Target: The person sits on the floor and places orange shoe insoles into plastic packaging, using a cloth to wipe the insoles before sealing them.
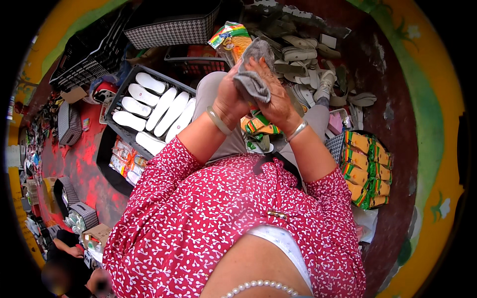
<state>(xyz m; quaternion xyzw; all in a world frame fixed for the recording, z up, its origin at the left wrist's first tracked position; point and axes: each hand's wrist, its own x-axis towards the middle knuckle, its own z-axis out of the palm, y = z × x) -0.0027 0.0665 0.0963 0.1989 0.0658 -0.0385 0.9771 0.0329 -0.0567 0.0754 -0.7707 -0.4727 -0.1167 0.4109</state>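
Observation:
Both my hands are raised close together over my lap. A folded grey fabric piece (253, 85), soft and slightly fuzzy, is pressed between them; whether it is a sock or a cloth I cannot tell. My left hand (231, 101) grips it from the left, its fingers mostly hidden. Across the other side lies my right hand (279, 99), its fingers bent over the grey fabric. Just beyond my fingers shows a clear packet (232, 40) with a colourful header and an orange insole-like piece inside. Whether my hands touch that packet is hidden.
A dark crate (130, 79) of white insoles stands at my left. Used shoes and soles (300, 54) are heaped ahead right. Green-and-orange packets (367, 169) are stacked at my right. Black crates (92, 52) stand far left. Another person's arm (69, 248) shows lower left.

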